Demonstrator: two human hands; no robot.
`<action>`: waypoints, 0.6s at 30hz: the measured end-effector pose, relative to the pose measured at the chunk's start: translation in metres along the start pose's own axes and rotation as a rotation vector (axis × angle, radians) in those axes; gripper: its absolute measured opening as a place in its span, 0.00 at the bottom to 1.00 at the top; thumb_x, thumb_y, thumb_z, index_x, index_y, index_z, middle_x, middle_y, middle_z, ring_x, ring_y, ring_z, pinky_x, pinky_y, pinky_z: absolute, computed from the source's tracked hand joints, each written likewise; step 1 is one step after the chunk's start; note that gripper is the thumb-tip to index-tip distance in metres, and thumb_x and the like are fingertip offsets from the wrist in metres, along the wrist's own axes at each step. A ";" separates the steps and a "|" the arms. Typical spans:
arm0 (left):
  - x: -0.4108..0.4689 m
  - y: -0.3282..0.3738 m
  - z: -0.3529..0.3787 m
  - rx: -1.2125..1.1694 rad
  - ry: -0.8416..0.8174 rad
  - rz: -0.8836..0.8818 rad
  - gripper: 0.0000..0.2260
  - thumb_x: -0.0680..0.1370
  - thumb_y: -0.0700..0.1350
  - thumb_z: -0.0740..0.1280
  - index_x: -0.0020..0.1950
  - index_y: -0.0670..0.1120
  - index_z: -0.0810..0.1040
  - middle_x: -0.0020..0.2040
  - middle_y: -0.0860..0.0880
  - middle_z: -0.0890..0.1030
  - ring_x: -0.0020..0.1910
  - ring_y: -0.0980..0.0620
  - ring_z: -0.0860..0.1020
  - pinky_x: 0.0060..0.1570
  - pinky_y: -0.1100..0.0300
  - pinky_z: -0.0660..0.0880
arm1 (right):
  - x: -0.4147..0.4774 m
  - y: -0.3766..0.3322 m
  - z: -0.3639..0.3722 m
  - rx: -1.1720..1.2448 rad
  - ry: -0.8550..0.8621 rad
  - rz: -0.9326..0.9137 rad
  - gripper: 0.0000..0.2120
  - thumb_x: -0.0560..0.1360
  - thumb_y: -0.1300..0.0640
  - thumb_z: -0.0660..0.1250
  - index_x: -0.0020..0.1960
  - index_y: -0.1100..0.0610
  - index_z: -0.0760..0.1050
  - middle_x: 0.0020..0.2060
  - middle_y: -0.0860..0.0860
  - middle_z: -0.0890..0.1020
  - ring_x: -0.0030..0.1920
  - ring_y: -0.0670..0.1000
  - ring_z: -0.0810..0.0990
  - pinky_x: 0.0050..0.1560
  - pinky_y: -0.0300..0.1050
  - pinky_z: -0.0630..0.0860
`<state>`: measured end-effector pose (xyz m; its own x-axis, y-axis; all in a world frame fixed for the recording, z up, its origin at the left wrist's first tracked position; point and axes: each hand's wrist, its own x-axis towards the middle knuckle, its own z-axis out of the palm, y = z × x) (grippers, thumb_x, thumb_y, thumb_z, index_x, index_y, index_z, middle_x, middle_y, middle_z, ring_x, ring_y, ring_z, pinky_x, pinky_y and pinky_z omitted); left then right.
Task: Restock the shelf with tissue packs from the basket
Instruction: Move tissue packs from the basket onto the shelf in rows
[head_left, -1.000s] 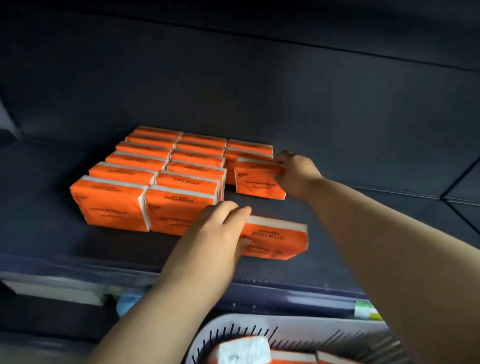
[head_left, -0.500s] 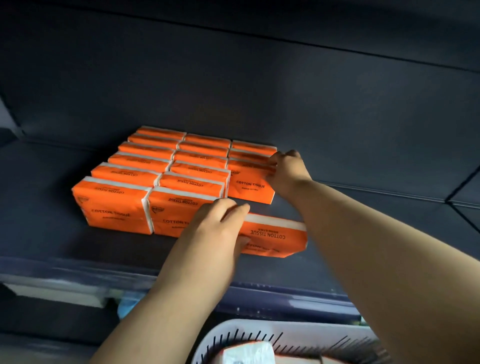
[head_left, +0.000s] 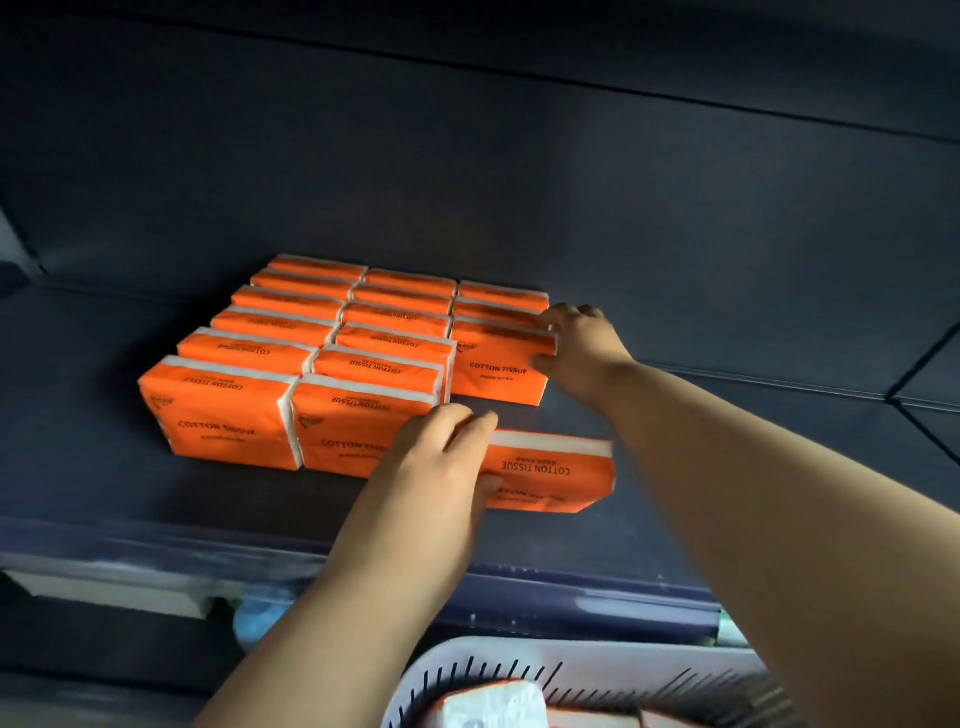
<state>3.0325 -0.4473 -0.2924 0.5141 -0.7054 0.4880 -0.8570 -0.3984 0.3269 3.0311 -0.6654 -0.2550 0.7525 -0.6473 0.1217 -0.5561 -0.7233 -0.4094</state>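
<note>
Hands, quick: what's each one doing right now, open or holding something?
Left hand: grips the lying tissue pack at the front of the shelf.
Right hand: grips the upright tissue pack ending the right row.

A dark navy back panel (head_left: 519, 182) rose beyond the left hand (head_left: 441, 457) and the right hand (head_left: 576, 348). Beneath both ran the matte dark shelf (head_left: 78, 415), its front lip (head_left: 156, 551) scuffed pale, nearer than the left hand. A pale label strip (head_left: 104, 592) hung under the lip, far left of the hands. Panel seams (head_left: 924, 364) crossed right of the right hand. The light was dim.
</note>
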 end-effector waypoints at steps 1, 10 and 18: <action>0.000 0.000 0.002 0.014 -0.010 0.003 0.26 0.61 0.35 0.80 0.58 0.43 0.79 0.54 0.48 0.80 0.48 0.47 0.81 0.44 0.57 0.78 | -0.002 0.003 -0.001 0.011 0.007 -0.005 0.27 0.72 0.57 0.69 0.70 0.54 0.66 0.65 0.56 0.68 0.62 0.57 0.73 0.62 0.43 0.69; 0.068 0.007 -0.001 0.042 -0.051 -0.054 0.15 0.78 0.43 0.64 0.65 0.45 0.71 0.63 0.48 0.71 0.55 0.49 0.75 0.52 0.59 0.72 | -0.008 0.031 -0.024 0.007 0.046 -0.014 0.23 0.74 0.59 0.67 0.69 0.56 0.69 0.64 0.57 0.72 0.64 0.56 0.72 0.59 0.39 0.68; 0.119 0.001 0.026 0.533 -0.265 0.019 0.16 0.79 0.39 0.59 0.67 0.43 0.68 0.66 0.46 0.69 0.66 0.46 0.67 0.63 0.52 0.67 | -0.011 0.049 -0.011 -0.040 -0.014 0.048 0.14 0.75 0.62 0.60 0.60 0.58 0.74 0.57 0.58 0.78 0.54 0.59 0.77 0.44 0.37 0.67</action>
<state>3.0923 -0.5470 -0.2553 0.5311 -0.8101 0.2483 -0.8009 -0.5756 -0.1649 2.9913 -0.6962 -0.2668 0.7290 -0.6786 0.0898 -0.6053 -0.7003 -0.3784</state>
